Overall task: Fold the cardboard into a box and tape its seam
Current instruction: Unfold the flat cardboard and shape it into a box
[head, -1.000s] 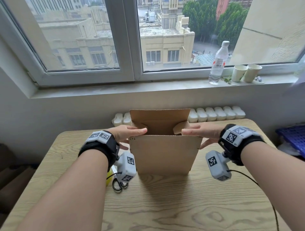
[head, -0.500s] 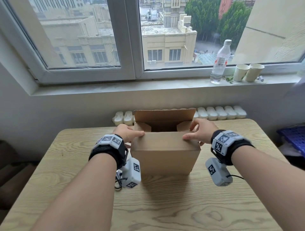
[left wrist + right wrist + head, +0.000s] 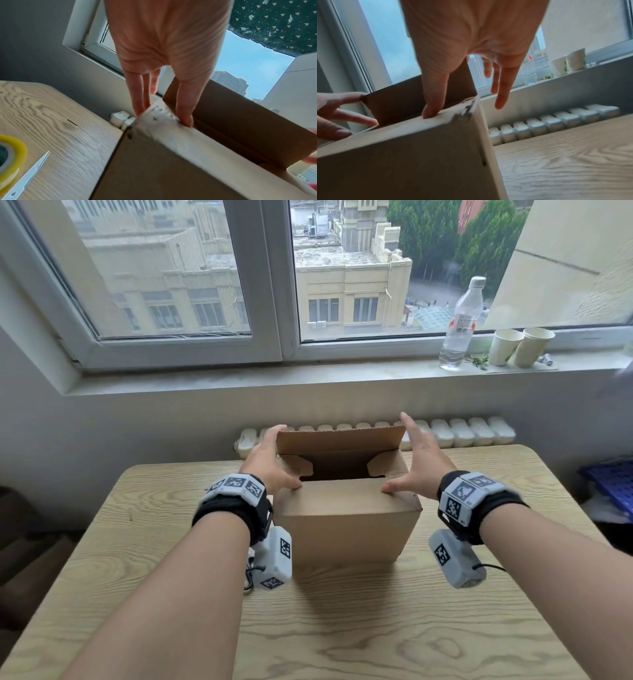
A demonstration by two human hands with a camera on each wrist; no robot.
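Brown corrugated cardboard box (image 3: 346, 518) stands upright mid-way across the pale wood-grain table (image 3: 394, 628), its near flap folded flat, the far flap (image 3: 339, 440) standing up, and both side flaps tucked inward. The left hand (image 3: 270, 460) has its thumb on the near flap and straight fingers alongside the far flap's left edge. The right hand (image 3: 423, 460) mirrors it, thumb down, fingers extended and slightly spread. A yellow tape roll (image 3: 10, 155) and the silver scissors blade (image 3: 29, 175) lie left of the box, both cut off at the left wrist view's edge and mostly hidden behind the left wrist in the head view.
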